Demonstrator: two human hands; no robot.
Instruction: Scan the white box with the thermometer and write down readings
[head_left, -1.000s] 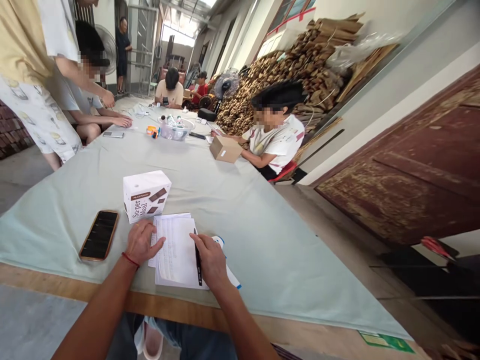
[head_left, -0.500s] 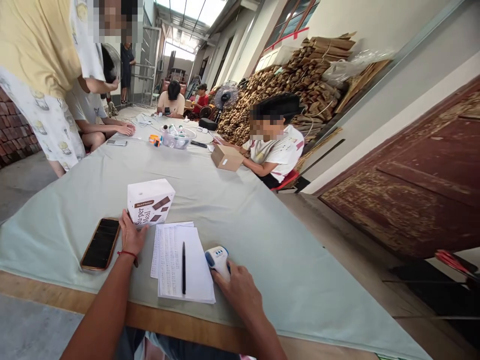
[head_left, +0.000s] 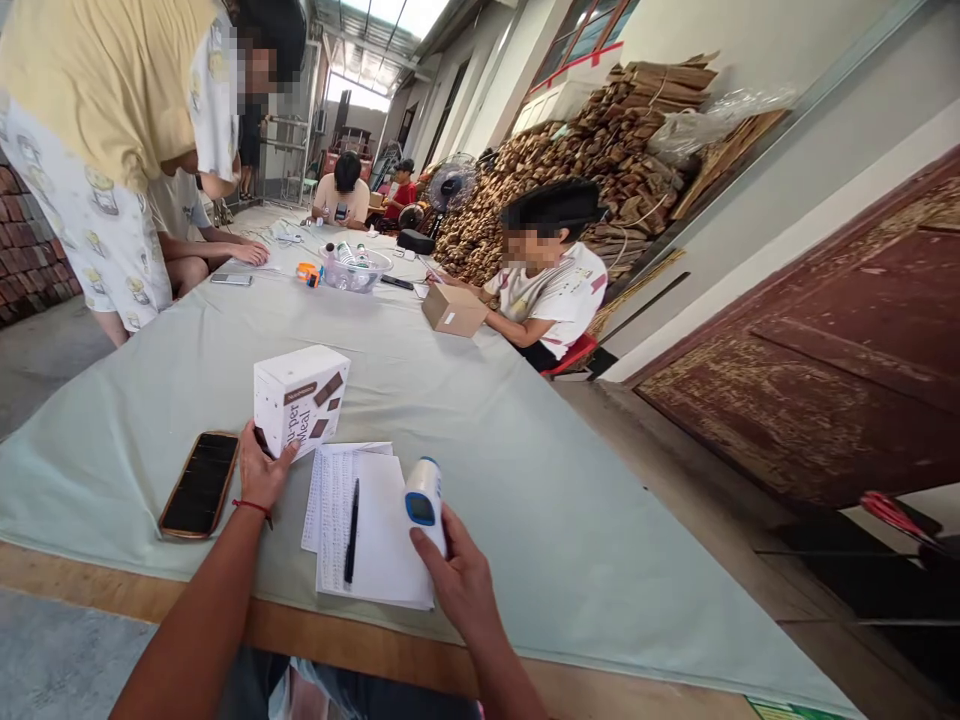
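My left hand point(head_left: 264, 466) grips the lower near corner of a white box point(head_left: 301, 398) printed with brown bars and "Meal". Wrapped in my right hand point(head_left: 459, 568) is a white and blue infrared thermometer point(head_left: 424, 496), upright, its small screen turned toward me. Between my hands lie sheets of paper point(head_left: 390, 535), some covered in handwriting. A black pen point(head_left: 352, 530) rests on top of them. To the left of my left hand, a smartphone point(head_left: 201, 485) in a brown case lies with its dark screen up.
A greenish cloth point(head_left: 570, 560) covers the table. Farther back are a clear basin point(head_left: 352, 276) of bottles, an orange tape roll point(head_left: 307, 272) and a cardboard box point(head_left: 454, 310) by a seated person point(head_left: 551, 285). Someone in yellow point(head_left: 112, 90) leans in at the left.
My right hand has lifted the thermometer from lying on the table and turned it upright, screen toward me. The white box has tilted and turned slightly in my left hand. The person in yellow bends lower.
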